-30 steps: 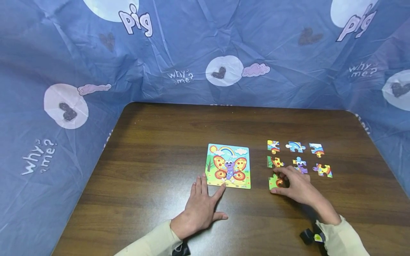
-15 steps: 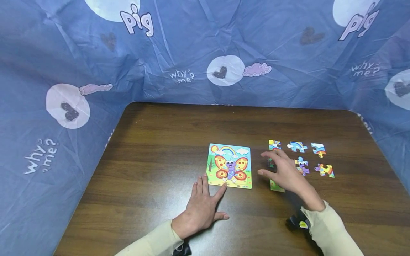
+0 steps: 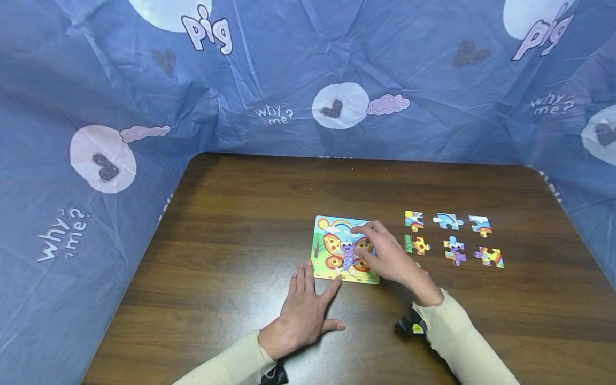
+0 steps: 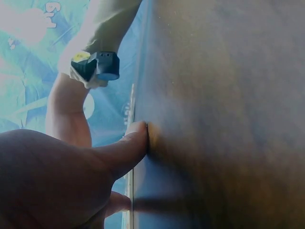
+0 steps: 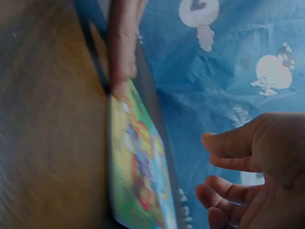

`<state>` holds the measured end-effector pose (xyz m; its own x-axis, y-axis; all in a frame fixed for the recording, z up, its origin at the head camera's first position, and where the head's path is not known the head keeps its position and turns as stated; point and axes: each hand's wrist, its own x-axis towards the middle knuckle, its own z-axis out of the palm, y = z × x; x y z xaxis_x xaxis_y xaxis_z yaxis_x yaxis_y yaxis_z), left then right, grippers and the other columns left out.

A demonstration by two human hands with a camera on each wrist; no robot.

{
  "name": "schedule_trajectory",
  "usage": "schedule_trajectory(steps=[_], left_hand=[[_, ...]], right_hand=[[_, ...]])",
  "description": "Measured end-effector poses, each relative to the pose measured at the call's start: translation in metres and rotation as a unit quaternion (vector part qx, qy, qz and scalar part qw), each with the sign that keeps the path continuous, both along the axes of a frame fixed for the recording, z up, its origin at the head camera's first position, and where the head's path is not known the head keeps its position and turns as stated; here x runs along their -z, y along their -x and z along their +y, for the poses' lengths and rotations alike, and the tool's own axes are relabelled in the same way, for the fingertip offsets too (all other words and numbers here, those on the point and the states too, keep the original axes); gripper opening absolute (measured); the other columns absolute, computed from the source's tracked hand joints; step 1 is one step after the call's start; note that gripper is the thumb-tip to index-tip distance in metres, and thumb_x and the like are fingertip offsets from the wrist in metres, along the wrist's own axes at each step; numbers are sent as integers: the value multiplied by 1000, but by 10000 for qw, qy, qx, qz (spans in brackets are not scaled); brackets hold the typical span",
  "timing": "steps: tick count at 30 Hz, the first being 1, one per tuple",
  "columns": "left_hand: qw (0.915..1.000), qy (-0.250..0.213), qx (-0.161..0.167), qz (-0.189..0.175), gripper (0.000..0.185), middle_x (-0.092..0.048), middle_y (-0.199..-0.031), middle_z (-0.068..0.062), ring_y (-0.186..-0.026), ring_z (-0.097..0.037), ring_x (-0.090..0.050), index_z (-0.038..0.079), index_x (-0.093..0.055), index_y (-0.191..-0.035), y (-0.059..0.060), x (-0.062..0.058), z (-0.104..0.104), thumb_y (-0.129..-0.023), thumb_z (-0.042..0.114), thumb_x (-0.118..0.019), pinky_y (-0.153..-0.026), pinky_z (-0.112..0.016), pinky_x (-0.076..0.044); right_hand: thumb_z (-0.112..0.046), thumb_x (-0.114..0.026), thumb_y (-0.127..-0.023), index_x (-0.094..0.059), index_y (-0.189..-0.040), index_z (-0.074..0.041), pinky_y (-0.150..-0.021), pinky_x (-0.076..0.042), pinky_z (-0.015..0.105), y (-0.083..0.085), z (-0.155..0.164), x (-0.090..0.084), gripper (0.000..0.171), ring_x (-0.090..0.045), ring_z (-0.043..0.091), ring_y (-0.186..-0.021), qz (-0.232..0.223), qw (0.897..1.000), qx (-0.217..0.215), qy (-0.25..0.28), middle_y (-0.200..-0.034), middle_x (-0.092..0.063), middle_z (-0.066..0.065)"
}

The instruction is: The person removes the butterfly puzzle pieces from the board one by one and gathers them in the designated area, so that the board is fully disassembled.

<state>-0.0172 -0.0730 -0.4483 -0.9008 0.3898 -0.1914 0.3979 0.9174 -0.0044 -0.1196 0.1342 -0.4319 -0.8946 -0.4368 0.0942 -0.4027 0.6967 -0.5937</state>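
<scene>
The right hand has crossed from the loose pieces to hover over the butterfly board, fingers spread, empty.

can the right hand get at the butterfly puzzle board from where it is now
Probably yes: the right hand hovers open right over the butterfly puzzle board, nothing between them. The left hand only rests at its near edge.
</scene>
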Motion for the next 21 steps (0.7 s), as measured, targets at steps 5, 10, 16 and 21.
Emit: schedule_trajectory(steps=[5, 10, 16, 21], left_hand=[[9999, 73, 16, 86, 88, -35, -152, -39, -142, -49, -42, 37, -34, -155, 0, 0, 0, -80, 80, -54, -115, -51, -41], [9999, 124, 35, 89, 88, -36, -152, -38, -141, -49, -42, 37, -35, -155, -1, 0, 1, -80, 80, -53, -115, -51, -41], [9999, 139, 28, -4, 87, -34, -153, -38, -142, -49, -41, 37, -34, -155, 0, 0, 1, -81, 80, -52, -115, -51, -40], [9999, 166, 22, -10, 87, -34, -153, -39, -142, -49, -41, 37, -34, -155, 0, 0, 1, -82, 80, -51, -116, -51, -40]], right_hand=[[-10, -73, -89, -64, -127, -3, -80, -53, 39, -4, -12, 12, 40, -62, 25, -96, 152, 9997, -203, 61, -120, -60, 16], [-15, -78, -84, -63, -130, -7, -87, -54, 43, -10, -13, 19, 48, -60, 24, -100, -98, 9996, -194, -154, -122, -59, 13], [-22, -80, -84, -60, -135, -10, -95, -54, 50, -15, -11, 24, 56, -60, 26, -110, -362, 9980, -325, -391, -127, -57, 13], [-24, -83, -81, -58, -137, -7, -102, -51, 50, -16, -8, 28, 63, -58, 28, -118, -316, 9972, -545, -408, -129, -56, 13]])
